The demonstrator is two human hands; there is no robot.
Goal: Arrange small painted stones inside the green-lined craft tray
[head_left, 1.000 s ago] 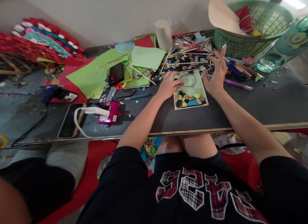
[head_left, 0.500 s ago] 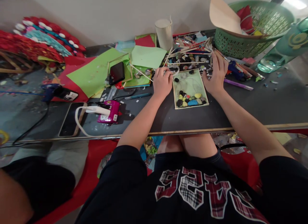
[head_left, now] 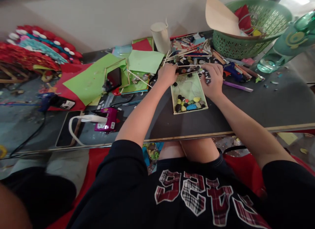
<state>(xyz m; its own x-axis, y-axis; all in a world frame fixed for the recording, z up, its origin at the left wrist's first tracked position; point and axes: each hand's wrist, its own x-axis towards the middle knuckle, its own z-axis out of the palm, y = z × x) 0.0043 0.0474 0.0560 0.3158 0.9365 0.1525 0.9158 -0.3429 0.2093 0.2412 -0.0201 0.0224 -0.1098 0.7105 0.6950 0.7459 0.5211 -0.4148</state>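
Left hand [head_left: 168, 74] had shifted to the panel's [head_left: 186, 91] far-left corner; right hand [head_left: 212, 80] had curled its fingers inward; both flanked the far end; whether either gripped anything, I couldn't tell.

one head-worn view, looked forward and steeply down past the wearer's shirt [head_left: 194, 193], tabletop [head_left: 246, 111] near, left hand [head_left: 167, 74] and right hand [head_left: 213, 79] above centre, wall [head_left: 110, 22] beyond
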